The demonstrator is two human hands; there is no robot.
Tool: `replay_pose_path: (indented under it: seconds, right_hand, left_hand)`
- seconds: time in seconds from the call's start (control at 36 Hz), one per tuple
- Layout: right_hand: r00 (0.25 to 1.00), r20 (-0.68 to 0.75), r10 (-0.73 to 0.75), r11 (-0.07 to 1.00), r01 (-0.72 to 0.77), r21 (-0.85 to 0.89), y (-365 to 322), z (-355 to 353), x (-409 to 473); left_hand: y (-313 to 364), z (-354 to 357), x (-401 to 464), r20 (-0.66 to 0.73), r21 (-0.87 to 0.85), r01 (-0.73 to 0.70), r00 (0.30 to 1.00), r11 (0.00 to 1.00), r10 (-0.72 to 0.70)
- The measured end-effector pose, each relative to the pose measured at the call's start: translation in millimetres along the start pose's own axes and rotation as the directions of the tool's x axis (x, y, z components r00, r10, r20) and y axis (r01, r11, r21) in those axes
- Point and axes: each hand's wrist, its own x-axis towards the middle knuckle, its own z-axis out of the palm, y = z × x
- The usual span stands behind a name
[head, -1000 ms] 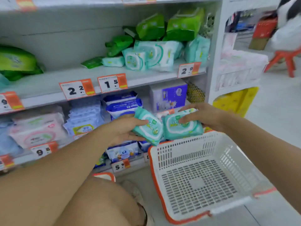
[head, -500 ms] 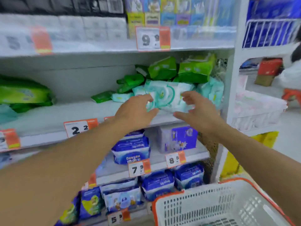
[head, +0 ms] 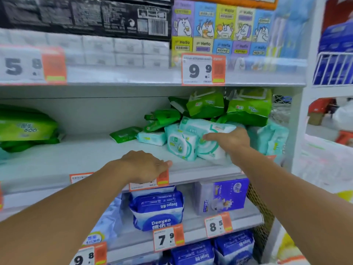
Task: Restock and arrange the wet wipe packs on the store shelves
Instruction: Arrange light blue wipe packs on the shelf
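Teal-and-white wet wipe packs sit on the middle shelf (head: 99,155). One pack (head: 181,146) stands on its edge, and another (head: 208,128) lies on top. My right hand (head: 231,142) rests with fairly straight fingers on a teal pack (head: 212,153) at the right of this group; its thumb is hidden. My left hand (head: 145,165) lies palm down on the shelf's front edge by an orange price tag (head: 162,177) and holds nothing. Green wipe packs (head: 206,104) are piled behind and above the teal ones.
A small teal pack (head: 151,138) and a flat green pack (head: 126,134) lie left of the group. More green packs (head: 26,127) sit at the far left. Blue Deeyeo packs (head: 158,207) and a purple box (head: 229,196) fill the shelf below. A white upright (head: 298,131) bounds the right.
Both hands rose from the basket to the middle shelf with teal packs. My left hand has since let go and drawn back to the shelf edge. The view has tilted up.
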Motion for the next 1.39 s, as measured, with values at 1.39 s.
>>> replay_pose_path:
  seconds: [1.39]
  right_hand:
    - [0.869,0.238,0.433,0.831,-0.284,-0.478,164.3,-197.3,-106.6]
  left_hand:
    - [119.0,107.7,-67.0,-0.037,-0.508,-0.324,0.934,0.798,0.356]
